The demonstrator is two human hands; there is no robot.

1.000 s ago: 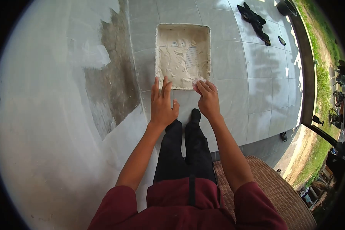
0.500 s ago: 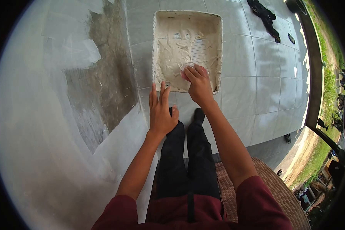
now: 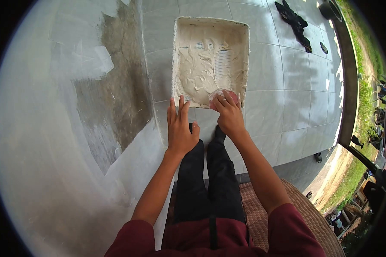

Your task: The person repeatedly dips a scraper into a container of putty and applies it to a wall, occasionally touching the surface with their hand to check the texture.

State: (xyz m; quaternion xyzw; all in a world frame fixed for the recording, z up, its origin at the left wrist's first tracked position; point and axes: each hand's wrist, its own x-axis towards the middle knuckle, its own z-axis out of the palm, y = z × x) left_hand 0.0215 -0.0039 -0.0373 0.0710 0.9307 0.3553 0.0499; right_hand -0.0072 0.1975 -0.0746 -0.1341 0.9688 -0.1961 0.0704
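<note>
On gray tiled floor (image 3: 266, 111), cream-smeared tray (image 3: 247, 55), beside patchily coated wall (image 3: 51, 128).

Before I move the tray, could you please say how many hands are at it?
2: the left hand, fingers spread, at the near-left of the tray; the right hand, near its right corner, gripping a pinkish object.

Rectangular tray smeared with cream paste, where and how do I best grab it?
I'd grip the two long side walls of the rectangular tray from outside, one hand from the left, one from the right. They stand raised around the cream paste and lie closer together than the near and far ends.
</note>
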